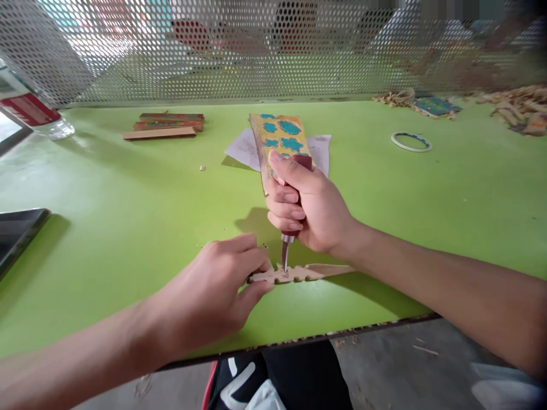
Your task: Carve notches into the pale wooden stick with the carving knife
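My left hand (209,290) sits low in the centre of the frame, its fingers (256,256) pinched narrow on a notched wooden strip (290,274) lying on the green surface (128,182). My right hand (307,205) is just above it, its fingers (284,196) curled tightly around the dark red handle of a carving knife (285,245), with the blade tip touching the strip. Behind my right hand, a yellow painted wooden panel (277,136) with blue patches lies on white paper (243,149). At upper left is a stack of wooden strips (164,125); at upper right are a ring of tape (411,142) and a heap of wood shavings (519,108), in front of a perforated metal screen (213,57).
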The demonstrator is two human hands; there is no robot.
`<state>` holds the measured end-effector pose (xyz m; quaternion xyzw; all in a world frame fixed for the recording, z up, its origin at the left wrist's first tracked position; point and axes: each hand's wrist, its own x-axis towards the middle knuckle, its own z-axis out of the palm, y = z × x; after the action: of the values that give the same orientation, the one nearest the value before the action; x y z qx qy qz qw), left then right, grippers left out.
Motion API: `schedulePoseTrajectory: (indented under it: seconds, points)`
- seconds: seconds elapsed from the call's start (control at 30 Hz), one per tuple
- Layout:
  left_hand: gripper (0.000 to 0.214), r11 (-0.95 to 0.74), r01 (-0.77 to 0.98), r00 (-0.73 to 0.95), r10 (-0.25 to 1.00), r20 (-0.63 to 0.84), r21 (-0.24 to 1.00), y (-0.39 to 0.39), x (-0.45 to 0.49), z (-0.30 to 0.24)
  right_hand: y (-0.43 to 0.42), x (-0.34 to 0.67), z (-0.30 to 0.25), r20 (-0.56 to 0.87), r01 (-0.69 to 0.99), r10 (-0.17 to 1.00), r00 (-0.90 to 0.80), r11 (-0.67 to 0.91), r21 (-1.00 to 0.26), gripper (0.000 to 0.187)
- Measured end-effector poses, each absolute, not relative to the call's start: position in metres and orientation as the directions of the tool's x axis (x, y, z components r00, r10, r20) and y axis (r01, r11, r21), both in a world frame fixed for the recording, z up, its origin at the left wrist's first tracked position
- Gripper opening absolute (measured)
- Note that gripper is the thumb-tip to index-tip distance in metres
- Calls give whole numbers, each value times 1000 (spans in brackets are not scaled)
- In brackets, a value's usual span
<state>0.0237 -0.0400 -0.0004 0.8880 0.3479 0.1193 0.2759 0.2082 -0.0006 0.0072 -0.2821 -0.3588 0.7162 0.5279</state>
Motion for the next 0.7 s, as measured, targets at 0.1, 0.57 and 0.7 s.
schedulePoseTrajectory:
  seconds: [0.1,0.57,0.7]
  points:
    - [14,-595,553,727,686,10,583,-40,24,0,2,208,5,-121,-585,967,-225,-233,-777,57]
    - [14,-581,557,717,697,10,593,-40,24,-2,1,205,4,-246,-586,969,-10,-205,-784,54]
    - [14,-597,555,726,688,13,579,-39,24,-2,-4,205,8,-201,-552,980,-8,-172,-816,55]
